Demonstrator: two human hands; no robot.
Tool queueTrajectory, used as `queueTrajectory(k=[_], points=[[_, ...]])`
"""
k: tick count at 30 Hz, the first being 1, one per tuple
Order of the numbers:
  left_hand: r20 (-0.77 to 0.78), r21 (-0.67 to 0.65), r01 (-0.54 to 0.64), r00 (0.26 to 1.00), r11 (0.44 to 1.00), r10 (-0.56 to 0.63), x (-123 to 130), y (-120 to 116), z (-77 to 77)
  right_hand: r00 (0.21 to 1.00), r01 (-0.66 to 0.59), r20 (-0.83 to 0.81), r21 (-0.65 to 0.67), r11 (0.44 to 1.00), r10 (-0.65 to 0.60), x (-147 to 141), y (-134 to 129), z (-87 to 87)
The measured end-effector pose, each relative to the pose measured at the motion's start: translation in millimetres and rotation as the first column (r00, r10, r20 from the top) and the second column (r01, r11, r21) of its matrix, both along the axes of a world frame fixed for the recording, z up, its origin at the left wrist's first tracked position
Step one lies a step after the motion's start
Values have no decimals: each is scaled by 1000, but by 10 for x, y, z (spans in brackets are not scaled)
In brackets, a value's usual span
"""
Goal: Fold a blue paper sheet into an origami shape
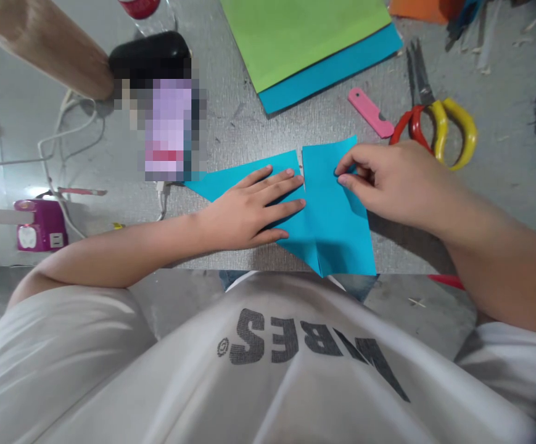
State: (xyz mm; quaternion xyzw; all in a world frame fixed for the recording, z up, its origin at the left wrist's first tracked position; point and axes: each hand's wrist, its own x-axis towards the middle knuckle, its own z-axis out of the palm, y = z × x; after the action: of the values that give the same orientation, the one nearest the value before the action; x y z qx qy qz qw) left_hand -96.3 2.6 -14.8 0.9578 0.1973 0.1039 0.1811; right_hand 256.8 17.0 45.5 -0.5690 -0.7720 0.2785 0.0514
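A sheet of blue paper (337,225) lies at the front edge of the table, its left part tapering to a folded triangle. A narrow gap splits the triangular part from the rectangular strip at the top; lower down the two meet along a line, and whether they are joined there I cannot tell. My left hand (261,206) rests flat on the triangular part, fingers spread toward the gap. With thumb and fingertips, my right hand (383,179) pinches the strip's right side. Just beyond my right hand lie scissors (440,126) with red and yellow handles, and a pink folding cutter (370,113).
Green paper (309,37) over another blue sheet (332,71) lies at the back. Left are a phone (168,129), partly blurred, a black case (152,55), a brown cylinder (50,49), a white cable (41,148) and a purple plug adapter (41,225). Orange paper (427,9) is far right.
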Motion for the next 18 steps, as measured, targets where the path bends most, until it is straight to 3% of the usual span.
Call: queueTrajectory(k=[4,8,18], points=[[29,18,14,999,1000,-14,14,-43,25,999,28,-25,-55,998,-29,32,5,60],[37,60,119,992,991,-122,57,-85,65,998,29,-46,-144,989,-36,47,-5,100],[67,-11,121,990,993,-120,77,-34,43,998,-56,-16,-123,991,54,102,-2,46]])
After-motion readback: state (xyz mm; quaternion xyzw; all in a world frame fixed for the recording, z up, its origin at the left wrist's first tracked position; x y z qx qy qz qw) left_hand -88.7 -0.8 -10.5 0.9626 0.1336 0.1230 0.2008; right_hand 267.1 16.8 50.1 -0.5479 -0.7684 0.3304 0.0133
